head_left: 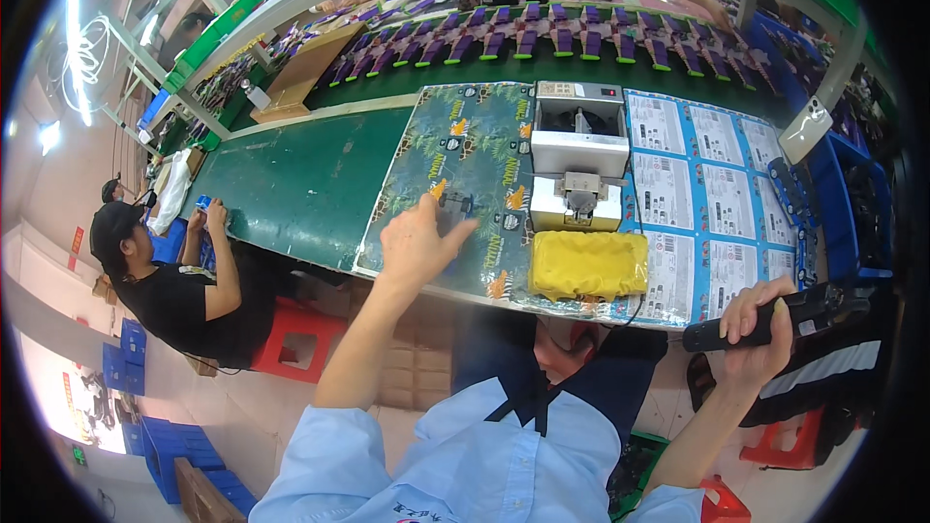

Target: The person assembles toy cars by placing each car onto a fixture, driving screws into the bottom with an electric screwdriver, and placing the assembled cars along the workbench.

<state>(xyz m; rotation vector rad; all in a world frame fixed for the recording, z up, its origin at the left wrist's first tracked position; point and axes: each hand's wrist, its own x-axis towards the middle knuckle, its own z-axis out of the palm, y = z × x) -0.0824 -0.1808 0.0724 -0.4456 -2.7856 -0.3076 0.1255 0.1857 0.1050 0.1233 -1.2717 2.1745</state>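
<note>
My left hand [418,240] hovers above the table's jungle-print sheet [397,199] with thumb and fingers spread, holding nothing. Off the table's right front edge, my right hand [759,331] is wrapped round a long black plastic thing [706,335] whose kind I cannot make out. Between the hands stands a white-and-grey bench machine [578,152] with a metal block at its front. A yellow wrapped pad [588,265] lies directly before it at the table edge.
Blue-and-white printed sheets [712,184] cover the table's right side. Blue plastic parts [794,203] lie there beside a blue bin [848,208]. Beyond runs a green conveyor with purple-and-green pieces [523,42]. A co-worker [160,281] sits at left, near a red stool [295,339].
</note>
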